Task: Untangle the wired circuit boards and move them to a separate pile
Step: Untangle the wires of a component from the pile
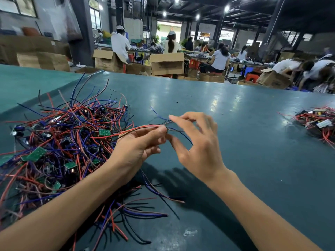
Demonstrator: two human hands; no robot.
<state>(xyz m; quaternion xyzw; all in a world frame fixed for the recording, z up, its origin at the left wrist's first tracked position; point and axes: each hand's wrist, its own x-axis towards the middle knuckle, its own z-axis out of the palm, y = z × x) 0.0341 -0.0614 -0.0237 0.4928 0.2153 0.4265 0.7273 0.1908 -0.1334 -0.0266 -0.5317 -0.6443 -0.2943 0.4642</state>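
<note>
Wires (145, 128) pinched by left hand (137, 149) and right hand (197, 144)

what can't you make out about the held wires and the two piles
Head view:
- Left hand hides whether the red, black and blue wire bundle it pinches ends in a board.
- Right hand: blurred fingers, grip on the bundle unclear.
- Large tangled pile of wired green boards: cut by left edge.
- Small separate pile: cut by right edge.

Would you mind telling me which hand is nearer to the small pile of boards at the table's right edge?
Right. The right hand is left of the small pile, across bare table; the left hand, gripping wires, is farther left, beside the big tangle.
</note>
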